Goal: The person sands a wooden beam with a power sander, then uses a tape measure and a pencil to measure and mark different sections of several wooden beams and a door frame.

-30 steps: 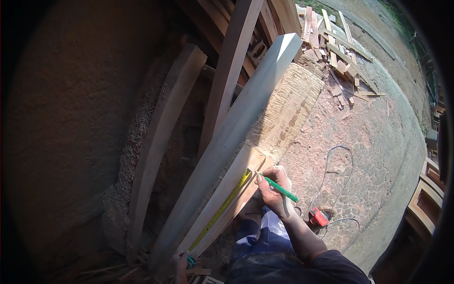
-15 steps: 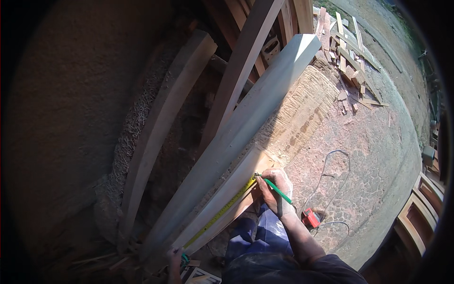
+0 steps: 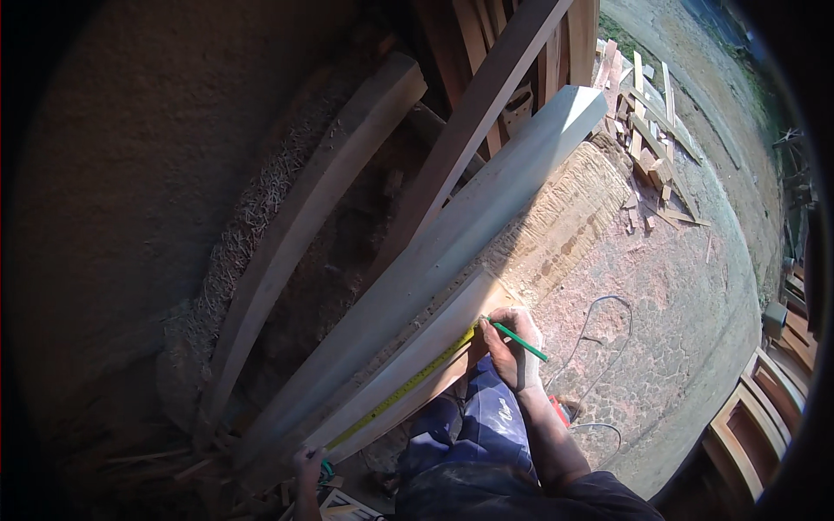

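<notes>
A yellow tape measure blade (image 3: pixel 401 392) lies stretched along a pale wooden board (image 3: pixel 434 344). At the blade's near left end, my left hand (image 3: pixel 306 463) is closed at the green tape case (image 3: pixel 326 471); its fingers are small and partly in shadow. My right hand (image 3: pixel 514 369) rests at the blade's far end, near the board's sunlit end. It grips a green pencil (image 3: pixel 530 348), whose tip is hidden by the fingers beside the tape.
Left of the board run a long grey-white beam (image 3: pixel 452 234), a brown timber (image 3: pixel 460 130) and a curved beam (image 3: pixel 304 217). A rough block (image 3: pixel 573 204) lies beyond the board. Wood offcuts (image 3: pixel 651 143), a cable (image 3: pixel 627 321) and wooden frames (image 3: pixel 747 430) are at right.
The view has shifted slightly, so the red object by my right forearm is now mostly covered. Both hands keep their places on the tape and pencil.
</notes>
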Action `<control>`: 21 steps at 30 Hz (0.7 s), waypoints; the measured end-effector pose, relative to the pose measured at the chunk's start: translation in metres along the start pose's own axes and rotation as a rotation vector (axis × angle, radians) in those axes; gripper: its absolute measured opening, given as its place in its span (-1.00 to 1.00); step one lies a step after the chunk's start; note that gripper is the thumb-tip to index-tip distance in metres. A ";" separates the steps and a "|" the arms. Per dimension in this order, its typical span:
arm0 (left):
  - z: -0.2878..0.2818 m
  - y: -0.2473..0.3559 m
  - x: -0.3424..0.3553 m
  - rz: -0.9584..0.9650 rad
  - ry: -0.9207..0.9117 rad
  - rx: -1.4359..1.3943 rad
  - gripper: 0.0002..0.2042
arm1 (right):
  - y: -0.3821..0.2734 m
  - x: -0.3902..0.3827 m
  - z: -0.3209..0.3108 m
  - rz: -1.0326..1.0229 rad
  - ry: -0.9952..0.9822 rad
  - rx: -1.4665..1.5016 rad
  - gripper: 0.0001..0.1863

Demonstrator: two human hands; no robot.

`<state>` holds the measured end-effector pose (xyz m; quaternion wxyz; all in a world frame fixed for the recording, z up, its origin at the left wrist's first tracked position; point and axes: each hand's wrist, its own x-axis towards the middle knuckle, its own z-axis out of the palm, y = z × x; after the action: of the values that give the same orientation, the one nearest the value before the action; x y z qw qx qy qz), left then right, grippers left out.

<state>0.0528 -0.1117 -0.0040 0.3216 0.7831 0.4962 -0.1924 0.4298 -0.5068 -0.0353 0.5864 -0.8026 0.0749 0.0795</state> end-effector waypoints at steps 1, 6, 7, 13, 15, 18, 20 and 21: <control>-0.001 0.005 -0.001 -0.015 -0.001 0.003 -0.81 | 0.002 0.000 -0.001 -0.015 -0.003 -0.018 -0.83; -0.001 0.006 -0.003 -0.036 0.017 0.008 -0.82 | 0.008 0.000 0.003 -0.065 0.009 -0.012 -0.83; 0.000 0.008 -0.003 -0.041 0.017 0.012 -0.82 | 0.009 0.000 0.004 -0.075 0.015 -0.017 -0.84; 0.000 0.005 -0.004 0.005 0.003 -0.058 -0.83 | 0.009 0.007 -0.007 -0.276 -0.067 -0.128 -0.86; 0.000 0.004 -0.003 -0.007 -0.001 -0.073 -0.83 | 0.009 0.006 -0.008 -0.226 -0.085 -0.102 -0.86; 0.001 0.005 -0.002 -0.001 0.014 -0.062 -0.82 | 0.014 0.005 -0.006 -0.141 -0.076 -0.055 -0.87; 0.001 0.000 -0.001 0.000 0.015 -0.074 -0.82 | 0.017 0.006 -0.007 -0.174 -0.084 -0.086 -0.87; 0.002 -0.002 -0.002 0.001 0.015 -0.080 -0.81 | 0.015 0.007 -0.010 -0.206 -0.097 -0.068 -0.87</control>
<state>0.0498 -0.1134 -0.0049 0.3488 0.7714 0.5055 -0.1662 0.4341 -0.5208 -0.0484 0.5668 -0.8207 -0.0389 0.0600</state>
